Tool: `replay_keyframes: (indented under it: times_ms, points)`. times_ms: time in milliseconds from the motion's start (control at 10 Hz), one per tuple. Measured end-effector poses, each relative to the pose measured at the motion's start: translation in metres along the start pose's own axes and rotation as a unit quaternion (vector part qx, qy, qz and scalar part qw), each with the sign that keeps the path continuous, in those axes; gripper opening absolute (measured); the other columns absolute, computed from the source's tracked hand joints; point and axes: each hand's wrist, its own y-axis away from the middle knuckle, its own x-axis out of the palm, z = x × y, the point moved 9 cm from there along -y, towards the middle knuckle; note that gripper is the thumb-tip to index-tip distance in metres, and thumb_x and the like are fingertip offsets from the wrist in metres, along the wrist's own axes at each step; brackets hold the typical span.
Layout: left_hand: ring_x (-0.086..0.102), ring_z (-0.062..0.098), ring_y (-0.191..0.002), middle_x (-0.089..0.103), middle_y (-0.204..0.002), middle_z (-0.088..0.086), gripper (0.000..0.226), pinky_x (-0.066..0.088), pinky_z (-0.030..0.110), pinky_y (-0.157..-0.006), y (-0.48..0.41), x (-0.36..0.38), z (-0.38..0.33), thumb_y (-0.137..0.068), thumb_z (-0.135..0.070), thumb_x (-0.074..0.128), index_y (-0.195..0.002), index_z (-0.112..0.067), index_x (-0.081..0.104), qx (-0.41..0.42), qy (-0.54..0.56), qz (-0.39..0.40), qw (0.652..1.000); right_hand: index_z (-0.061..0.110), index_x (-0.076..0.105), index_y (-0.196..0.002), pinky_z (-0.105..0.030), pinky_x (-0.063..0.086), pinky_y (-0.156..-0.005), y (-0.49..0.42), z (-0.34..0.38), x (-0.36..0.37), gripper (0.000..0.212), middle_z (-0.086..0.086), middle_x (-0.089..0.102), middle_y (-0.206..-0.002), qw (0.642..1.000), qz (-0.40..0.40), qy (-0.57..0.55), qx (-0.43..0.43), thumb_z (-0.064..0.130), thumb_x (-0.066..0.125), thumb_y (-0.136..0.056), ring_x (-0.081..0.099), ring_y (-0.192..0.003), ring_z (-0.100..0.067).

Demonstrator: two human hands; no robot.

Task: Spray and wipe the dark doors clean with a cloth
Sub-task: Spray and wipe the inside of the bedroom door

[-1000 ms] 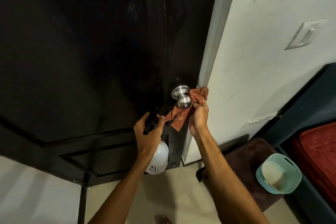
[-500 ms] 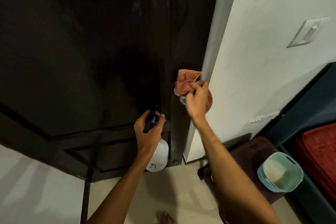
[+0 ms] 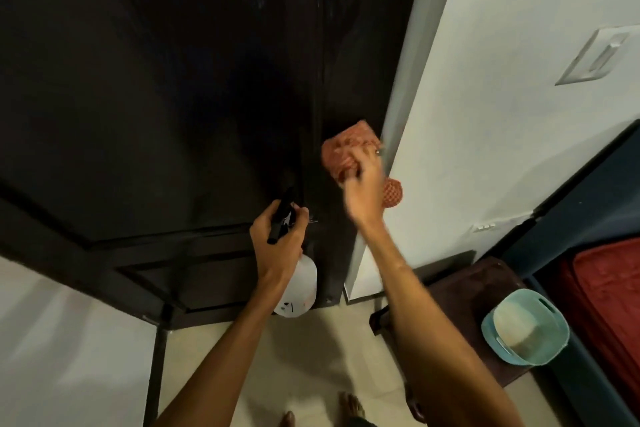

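Dark door (image 3: 173, 97) straight ahead, filling left and centre of view, right edge against the pale wall (image 3: 485, 132). Wiping along that edge with the checked red cloth (image 3: 346, 149), bunched and gripped in the right hand (image 3: 363, 191) and pressed to the door face. Blurred by motion, so mid-stroke by the look of it.

Moved up within the last second: earlier wrapped round the metal knob, now over or just above it, knob hidden behind cloth and hand. Suggests knob finished and stroke carried on up the lock-side strip.

Left hand (image 3: 277, 239) clenched round the black trigger head of the white spray bottle (image 3: 301, 288), held low and close to the door, much as a second ago. No mist visible.

Faint pale smears high on the door, untouched. Judged well short of finished: only the strip by the edge getting attention, the broad panel yet to be sprayed and wiped.

Teal basket (image 3: 524, 329) low to the right, well apart from the work.
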Motion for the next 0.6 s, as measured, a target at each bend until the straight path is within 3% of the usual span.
replay_keyframes:
  times_ms: [100, 200, 300, 400, 500, 600]
  points:
    - [0.054, 0.018, -0.057, 0.069, -0.079, 0.011, 0.046, 0.049, 0.030, -0.048, 0.002, -0.002, -0.007, -0.095, -0.012, 0.075, -0.074, -0.053, 0.071, 0.014, 0.020, -0.036, 0.999, 0.017, 0.067, -0.121, -0.050, 0.040, -0.104, 0.008, 0.005, 0.025, 0.046, -0.008, 0.051, -0.136, 0.960, 0.024, 0.262, -0.093, -0.001, 0.061, -0.079, 0.045, -0.123, -0.032]
    - [0.049, 0.014, -0.049, 0.065, -0.078, 0.022, 0.041, 0.046, 0.029, -0.044, -0.001, 0.000, -0.012, -0.097, -0.012, 0.074, -0.072, -0.044, 0.071, 0.026, 0.013, -0.060, 0.998, 0.020, 0.066, -0.124, -0.055, 0.042, -0.099, 0.011, 0.025, 0.041, 0.038, -0.006, 0.057, -0.131, 0.883, 0.081, 0.411, -0.210, 0.019, 0.065, -0.086, 0.048, -0.122, -0.033]
    - [0.048, 0.011, -0.049, 0.063, -0.076, 0.013, 0.043, 0.046, 0.029, -0.045, 0.003, 0.009, -0.013, -0.097, -0.012, 0.073, -0.072, -0.046, 0.071, 0.019, 0.027, -0.061, 0.998, 0.027, 0.060, -0.135, -0.060, 0.036, -0.108, 0.026, 0.015, 0.064, 0.046, -0.004, 0.055, -0.136, 0.800, 0.174, 0.493, -0.294, 0.035, 0.064, -0.089, 0.043, -0.132, -0.032]
    - [0.046, 0.013, -0.047, 0.060, -0.072, 0.013, 0.047, 0.044, 0.029, -0.045, 0.006, 0.014, -0.016, -0.097, -0.010, 0.072, -0.070, -0.049, 0.070, 0.012, 0.041, -0.078, 0.996, 0.025, 0.072, -0.105, -0.048, 0.042, -0.103, 0.005, 0.006, 0.019, 0.024, 0.001, 0.064, -0.117, 0.978, 0.026, 0.164, -0.124, 0.029, 0.052, -0.093, 0.054, -0.118, -0.023]
    - [0.046, 0.014, -0.046, 0.063, -0.080, 0.029, 0.023, 0.044, 0.027, -0.042, 0.005, 0.017, -0.018, -0.097, -0.012, 0.072, -0.080, -0.027, 0.069, 0.019, 0.021, -0.077, 0.997, 0.013, 0.072, -0.098, -0.031, 0.055, -0.083, 0.001, -0.057, 0.002, 0.024, 0.000, 0.073, -0.096, 0.872, -0.098, -0.411, 0.246, 0.005, 0.049, -0.095, 0.069, -0.092, -0.018]
    - [0.049, 0.013, -0.047, 0.064, -0.075, 0.022, 0.028, 0.045, 0.029, -0.043, 0.006, 0.013, -0.021, -0.097, -0.012, 0.072, -0.078, -0.032, 0.070, 0.029, 0.016, -0.085, 0.996, 0.008, 0.067, -0.124, -0.034, 0.056, -0.082, 0.024, -0.081, 0.035, 0.029, -0.008, 0.073, -0.104, 0.687, -0.036, -0.602, 0.405, 0.017, 0.058, -0.097, 0.067, -0.092, -0.022]
